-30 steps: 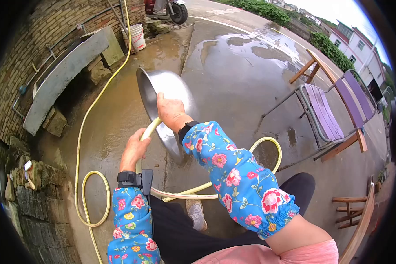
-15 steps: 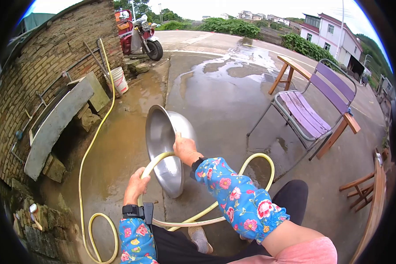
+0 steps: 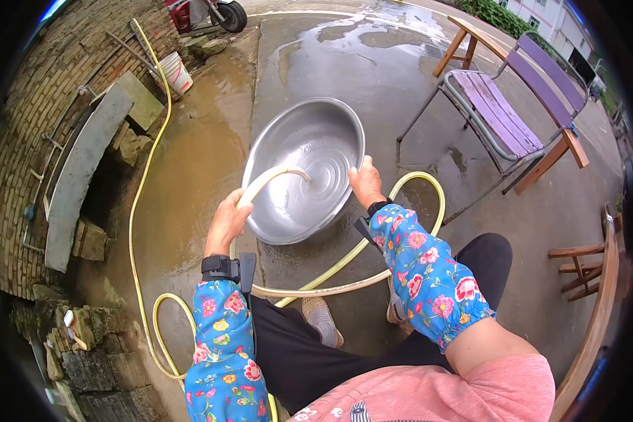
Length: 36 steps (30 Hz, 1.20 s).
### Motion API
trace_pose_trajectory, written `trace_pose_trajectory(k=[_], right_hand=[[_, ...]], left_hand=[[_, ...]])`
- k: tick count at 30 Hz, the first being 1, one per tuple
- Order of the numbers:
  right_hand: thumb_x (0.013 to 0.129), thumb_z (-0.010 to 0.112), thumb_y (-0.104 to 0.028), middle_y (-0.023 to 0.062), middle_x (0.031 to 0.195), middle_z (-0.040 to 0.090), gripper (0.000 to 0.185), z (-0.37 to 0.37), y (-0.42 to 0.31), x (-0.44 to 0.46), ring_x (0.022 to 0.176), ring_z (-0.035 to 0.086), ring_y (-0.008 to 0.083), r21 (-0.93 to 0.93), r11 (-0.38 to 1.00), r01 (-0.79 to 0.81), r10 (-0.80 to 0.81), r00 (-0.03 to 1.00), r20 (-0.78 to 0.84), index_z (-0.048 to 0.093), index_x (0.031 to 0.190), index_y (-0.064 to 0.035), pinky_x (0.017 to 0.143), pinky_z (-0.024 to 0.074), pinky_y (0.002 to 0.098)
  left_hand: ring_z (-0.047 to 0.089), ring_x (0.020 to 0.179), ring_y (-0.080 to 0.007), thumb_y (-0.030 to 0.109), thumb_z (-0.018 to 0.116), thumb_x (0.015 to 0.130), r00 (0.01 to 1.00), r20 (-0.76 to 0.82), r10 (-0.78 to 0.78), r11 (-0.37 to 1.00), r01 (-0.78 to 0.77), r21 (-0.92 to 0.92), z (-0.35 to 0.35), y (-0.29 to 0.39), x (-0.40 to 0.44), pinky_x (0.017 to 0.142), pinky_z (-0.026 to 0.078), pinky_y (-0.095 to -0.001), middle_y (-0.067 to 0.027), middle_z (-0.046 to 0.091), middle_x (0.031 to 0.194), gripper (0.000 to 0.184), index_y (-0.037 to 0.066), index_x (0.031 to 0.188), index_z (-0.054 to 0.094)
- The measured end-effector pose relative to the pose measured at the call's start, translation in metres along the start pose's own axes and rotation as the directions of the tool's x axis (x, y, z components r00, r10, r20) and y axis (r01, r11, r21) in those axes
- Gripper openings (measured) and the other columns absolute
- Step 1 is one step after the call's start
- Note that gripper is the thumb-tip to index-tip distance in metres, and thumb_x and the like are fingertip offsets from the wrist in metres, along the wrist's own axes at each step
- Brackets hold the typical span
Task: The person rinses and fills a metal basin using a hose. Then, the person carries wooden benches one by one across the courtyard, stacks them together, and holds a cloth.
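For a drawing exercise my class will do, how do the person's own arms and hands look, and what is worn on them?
The left hand and right hand are ungloved, with black bands at both wrists. Bright blue sleeve covers carry pink, red and yellow flowers; the right one ends in a gathered edge. Above it shows a short pink sleeve.

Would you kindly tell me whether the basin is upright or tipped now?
Tipped, it seems: the basin slants, its inner bottom showing off-centre toward the right, where the right hand grips it.
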State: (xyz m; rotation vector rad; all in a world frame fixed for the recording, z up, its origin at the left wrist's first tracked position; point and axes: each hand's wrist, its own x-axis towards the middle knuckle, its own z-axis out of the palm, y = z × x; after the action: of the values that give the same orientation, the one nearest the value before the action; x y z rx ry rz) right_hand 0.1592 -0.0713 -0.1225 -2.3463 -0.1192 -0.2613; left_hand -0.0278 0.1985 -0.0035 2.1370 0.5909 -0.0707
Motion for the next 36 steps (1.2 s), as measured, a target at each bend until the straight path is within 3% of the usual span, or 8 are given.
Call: trace_pose_trajectory(k=[15,17,19,21,23,25,31,36], right_hand=[[0.083,0.061,-0.033,0.0308,0.091,0.062,0.04,0.009,0.139,-0.1,0.088,0.059,0.0472,0.091,0.923,-0.373,0.367,0.927,0.077,0.05,0.098,0.0023,0.079,0.0466,0.0524],[0.088,0.055,-0.026,0.0255,0.087,0.062,0.029,0.01,0.153,-0.107,0.081,0.06,0.0444,0.259,0.873,-0.413,0.375,0.909,0.185,0.052,0.095,0.0018,0.074,0.0477,0.0512],[0.092,0.047,-0.019,0.0196,0.081,0.059,0.02,-0.002,0.171,-0.115,0.072,0.06,0.0392,0.196,0.954,-0.227,0.188,0.962,0.2,0.053,0.092,0.0004,0.068,0.0487,0.0481],[0.092,0.046,-0.014,0.0168,0.077,0.056,0.015,-0.018,0.179,-0.12,0.069,0.059,0.0352,0.278,0.841,-0.465,0.405,0.88,0.248,0.054,0.093,-0.0021,0.066,0.0491,0.0448],[0.085,0.054,-0.017,0.0135,0.076,0.062,0.015,0.016,0.259,-0.13,0.069,0.062,0.0294,-0.276,0.96,0.047,-0.07,0.995,-0.075,0.058,0.092,-0.0044,0.066,0.0514,0.0382],[0.076,0.062,-0.013,0.0178,0.093,0.062,0.025,0.002,0.266,-0.128,0.089,0.058,0.0366,-0.07,0.912,-0.405,0.407,0.913,0.02,0.059,0.099,-0.0033,0.082,0.0486,0.042],[0.072,0.07,-0.02,0.0284,0.103,0.055,0.039,0.003,0.289,-0.135,0.102,0.054,0.0411,-0.081,0.75,-0.656,0.627,0.745,-0.23,0.053,0.096,0.0053,0.088,0.0446,0.0466],[0.071,0.073,-0.02,0.027,0.087,0.061,0.041,0.028,0.331,-0.128,0.084,0.062,0.0396,0.131,0.636,-0.76,0.765,0.599,-0.238,0.052,0.094,0.0067,0.076,0.05,0.0454]], left_hand=[[0.052,0.061,-0.01,0.013,0.061,0.084,0.986,-0.02,0.163,0.986,-0.162,0.035,0.064,0.028,0.061,0.054,0.045,-0.0268,-0.0042,0.06,0.08,0.039,0.009,0.122,0.056],[0.051,0.062,-0.0096,0.013,0.062,0.084,0.982,-0.068,0.174,0.983,-0.169,0.078,0.075,0.032,0.068,0.055,0.044,-0.0261,-0.0038,0.059,0.078,0.038,0.008,0.121,0.057],[0.051,0.062,-0.0092,0.012,0.061,0.085,0.981,-0.044,0.186,0.978,-0.181,0.104,0.085,0.025,0.081,0.056,0.043,-0.0261,-0.0036,0.058,0.078,0.038,0.009,0.122,0.057],[0.051,0.064,-0.0092,0.01,0.06,0.085,0.977,-0.031,0.209,0.97,-0.203,0.133,0.09,0.021,0.084,0.058,0.043,-0.0267,-0.0037,0.059,0.08,0.038,0.009,0.123,0.057],[0.052,0.066,-0.0099,0.009,0.059,0.086,0.982,-0.008,0.188,0.972,-0.184,0.146,0.098,0.031,0.082,0.06,0.044,-0.027,-0.0044,0.06,0.082,0.038,0.009,0.123,0.057],[0.053,0.068,-0.0105,0.008,0.059,0.086,0.986,0.01,0.167,0.973,-0.166,0.158,0.107,0.036,0.086,0.062,0.045,-0.0274,-0.0051,0.061,0.084,0.038,0.008,0.124,0.057],[0.06,0.089,-0.0164,0.008,0.058,0.087,0.972,-0.037,0.233,0.956,-0.222,0.191,0.121,0.031,0.103,0.08,0.046,-0.0292,-0.0107,0.066,0.102,0.037,0.005,0.123,0.056],[0.06,0.092,-0.0166,0.009,0.055,0.089,0.983,-0.041,0.179,0.974,-0.171,0.151,0.125,0.013,0.116,0.082,0.046,-0.0293,-0.0096,0.066,0.104,0.035,0.006,0.124,0.055]])
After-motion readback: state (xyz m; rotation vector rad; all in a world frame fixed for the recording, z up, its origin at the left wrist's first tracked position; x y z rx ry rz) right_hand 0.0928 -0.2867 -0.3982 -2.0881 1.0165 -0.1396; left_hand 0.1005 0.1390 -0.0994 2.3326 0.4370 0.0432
